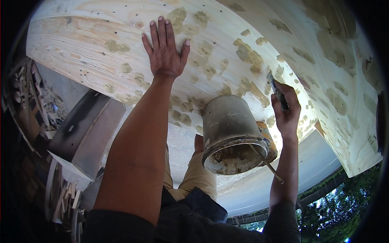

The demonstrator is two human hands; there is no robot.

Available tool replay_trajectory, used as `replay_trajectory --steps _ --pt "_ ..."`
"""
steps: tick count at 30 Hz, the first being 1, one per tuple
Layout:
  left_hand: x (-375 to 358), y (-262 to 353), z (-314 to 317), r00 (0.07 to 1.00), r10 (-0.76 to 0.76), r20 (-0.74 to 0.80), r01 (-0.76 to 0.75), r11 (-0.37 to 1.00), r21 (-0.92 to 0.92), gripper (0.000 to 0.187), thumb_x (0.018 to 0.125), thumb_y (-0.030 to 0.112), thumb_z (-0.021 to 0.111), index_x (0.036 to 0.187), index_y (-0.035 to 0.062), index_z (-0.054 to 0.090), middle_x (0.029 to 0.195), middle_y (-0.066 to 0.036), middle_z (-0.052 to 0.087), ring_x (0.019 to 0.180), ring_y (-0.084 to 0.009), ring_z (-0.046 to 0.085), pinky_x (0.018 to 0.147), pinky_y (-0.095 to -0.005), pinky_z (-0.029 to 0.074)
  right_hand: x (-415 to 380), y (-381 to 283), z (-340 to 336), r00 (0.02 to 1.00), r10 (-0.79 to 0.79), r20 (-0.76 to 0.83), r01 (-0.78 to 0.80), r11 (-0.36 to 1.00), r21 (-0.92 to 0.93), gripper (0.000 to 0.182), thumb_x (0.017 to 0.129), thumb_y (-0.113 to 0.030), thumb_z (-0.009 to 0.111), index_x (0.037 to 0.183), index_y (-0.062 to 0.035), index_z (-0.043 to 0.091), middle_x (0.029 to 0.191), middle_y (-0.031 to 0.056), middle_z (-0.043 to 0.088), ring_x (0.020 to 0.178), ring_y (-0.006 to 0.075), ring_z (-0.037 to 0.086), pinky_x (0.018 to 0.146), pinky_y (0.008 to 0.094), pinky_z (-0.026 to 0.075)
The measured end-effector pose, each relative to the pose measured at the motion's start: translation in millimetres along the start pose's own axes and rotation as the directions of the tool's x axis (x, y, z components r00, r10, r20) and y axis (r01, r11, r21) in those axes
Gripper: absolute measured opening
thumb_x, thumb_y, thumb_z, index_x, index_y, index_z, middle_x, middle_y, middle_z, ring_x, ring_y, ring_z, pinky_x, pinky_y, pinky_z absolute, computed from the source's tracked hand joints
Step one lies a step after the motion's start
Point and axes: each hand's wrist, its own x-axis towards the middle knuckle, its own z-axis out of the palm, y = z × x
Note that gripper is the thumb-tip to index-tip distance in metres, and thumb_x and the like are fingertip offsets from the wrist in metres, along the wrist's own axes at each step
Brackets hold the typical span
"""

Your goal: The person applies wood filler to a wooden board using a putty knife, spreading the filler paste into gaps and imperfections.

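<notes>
My left hand [165, 54] lies flat on a pale wooden panel [93, 48], fingers stretched and thumb apart. Dried-looking brownish filler patches [249, 54] dot the panel. My right hand [287, 107] is closed around a putty knife [280, 91], its blade pointing up toward the panel; part of the handle is hidden by my fingers. Between my arms is a dirty grey bucket [231, 121], its open mouth facing me and its inside crusted with residue. A thin stick [265, 163] sticks out over the rim. Partly behind the bucket sits a worn orange can [267, 135].
Another filler-spotted panel [336, 77] rises at the right. To the left stands a dark box-like piece [81, 125], with wood scraps [65, 200] below it and more debris [44, 101] beyond. Green foliage [336, 210] shows at the lower right.
</notes>
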Motion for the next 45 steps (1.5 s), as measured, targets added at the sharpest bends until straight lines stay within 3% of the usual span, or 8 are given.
replay_trajectory --steps 22,24,29,31,32,34,40,45 --pt "-0.6 -0.2 0.4 1.000 -0.002 0.002 0.002 1.000 -0.006 0.079 0.100 0.052 0.038 0.156 0.0000 0.020 0.166 -0.014 0.014 0.154 -0.0328 0.006 0.121 -0.0549 -0.001 -0.4 -4.2 -5.4 1.000 -0.012 0.001 0.012 1.000 0.000 0.034 0.087 0.001 0.063 0.121 0.0006 0.066 0.103 0.0136 0.064 0.085 0.0188 0.061 0.075 0.0308 0.051" --pt "-0.6 -0.2 0.1 1.000 -0.003 0.005 0.003 1.000 -0.003 0.079 0.100 0.052 0.038 0.156 0.0001 0.020 0.166 -0.014 0.014 0.154 -0.0326 0.006 0.122 -0.0547 -0.001 -1.3 -9.4 -4.5 0.995 0.072 0.070 -0.075 0.996 0.042 0.034 0.087 0.000 0.064 0.121 -0.0003 0.065 0.103 0.0140 0.064 0.087 0.0211 0.063 0.076 0.0328 0.052" --pt "-0.6 0.2 0.0 1.000 -0.007 0.010 0.007 1.000 -0.001 0.079 0.100 0.052 0.038 0.156 0.0003 0.020 0.166 -0.014 0.014 0.154 -0.0325 0.006 0.122 -0.0543 -0.001 -3.5 -3.8 9.2 0.991 0.052 0.126 -0.052 0.999 0.003 0.035 0.087 -0.002 0.065 0.122 -0.0035 0.066 0.105 0.0156 0.064 0.092 0.0295 0.066 0.079 0.0357 0.053" --pt "-0.5 0.1 0.1 1.000 -0.006 0.011 0.006 1.000 0.009 0.079 0.100 0.052 0.037 0.156 0.0005 0.020 0.166 -0.014 0.014 0.154 -0.0326 0.006 0.122 -0.0542 -0.001 -1.9 -2.1 13.2 0.988 0.090 0.128 -0.063 0.978 -0.201 0.035 0.087 -0.003 0.064 0.122 -0.0059 0.066 0.106 0.0146 0.065 0.096 0.0310 0.066 0.079 0.0380 0.054" --pt "-0.5 -0.4 0.0 1.000 -0.007 0.011 0.007 1.000 0.010 0.079 0.100 0.052 0.037 0.156 0.0005 0.020 0.166 -0.014 0.014 0.154 -0.0326 0.006 0.122 -0.0542 -0.001 2.2 -1.1 16.0 0.988 0.089 0.128 -0.062 0.978 -0.200 0.035 0.087 -0.003 0.064 0.122 -0.0059 0.066 0.106 0.0146 0.065 0.096 0.0310 0.066 0.079 0.0380 0.054" --pt "-0.7 0.0 0.1 1.000 -0.004 0.005 0.004 1.000 -0.002 0.079 0.100 0.053 0.036 0.157 0.0004 0.020 0.166 -0.014 0.014 0.154 -0.0327 0.006 0.122 -0.0543 -0.001 14.5 3.0 23.0 0.987 -0.015 0.162 0.095 0.862 -0.498 0.037 0.087 -0.007 0.066 0.123 -0.0097 0.066 0.103 0.0125 0.063 0.094 0.0299 0.066 0.075 0.0396 0.056" --pt "-0.6 0.1 1.4 1.000 0.000 -0.006 0.000 1.000 -0.007 0.079 0.100 0.052 0.037 0.156 0.0003 0.020 0.166 -0.015 0.015 0.154 -0.0336 0.007 0.121 -0.0549 -0.001 65.1 -26.3 52.0 0.934 -0.200 0.296 0.346 0.714 -0.609 0.036 0.090 -0.008 0.059 0.125 -0.0137 0.065 0.102 0.0092 0.060 0.088 0.0238 0.065 0.071 0.0371 0.059" --pt "-1.4 -1.4 1.9 1.000 0.002 -0.012 -0.002 1.000 -0.016 0.079 0.100 0.053 0.037 0.156 0.0005 0.020 0.165 -0.015 0.016 0.154 -0.0340 0.008 0.121 -0.0551 -0.001 64.5 -14.5 47.7 0.933 -0.108 0.342 0.329 0.638 -0.696 0.035 0.091 -0.008 0.055 0.125 -0.0139 0.065 0.104 0.0084 0.060 0.089 0.0231 0.065 0.070 0.0371 0.059"
